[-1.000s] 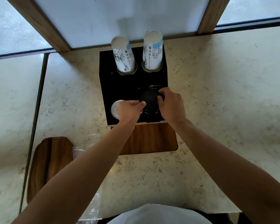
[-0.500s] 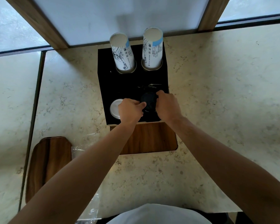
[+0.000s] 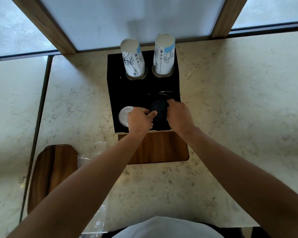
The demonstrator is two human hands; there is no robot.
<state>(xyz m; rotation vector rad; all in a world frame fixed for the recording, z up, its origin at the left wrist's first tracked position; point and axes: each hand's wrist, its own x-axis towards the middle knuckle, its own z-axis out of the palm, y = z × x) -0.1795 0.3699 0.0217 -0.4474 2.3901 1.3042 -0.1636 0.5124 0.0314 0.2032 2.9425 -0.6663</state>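
Head view: far to the left of the fingers a wooden board [image 3: 53, 172] lies on the marble counter [image 3: 230, 100], with crumpled clear plastic [image 3: 91, 157] at its right edge. A black holder [image 3: 127, 90] stands on a wooden tray [image 3: 162, 148]. Its front-left well holds a stack of white lids [image 3: 125, 115], just left of the left hand [image 3: 139, 120] and partly under its knuckles. That hand's thumb and curled fingers pinch the left rim of the black lid [image 3: 159, 109], which sits in the front-right well between the two hands. The right hand [image 3: 178, 115] curls its fingers round the lid's right and far rim. Beyond the fingertips, at the back of the holder, two wells each carry a tall stack of printed paper cups, the left stack [image 3: 133, 60] leaning left and the right stack [image 3: 164, 55] nearly upright. The holder's right wall runs just beside the right fingers, and its front edge lies under both wrists. Marble stretches wide to the right of that wall.
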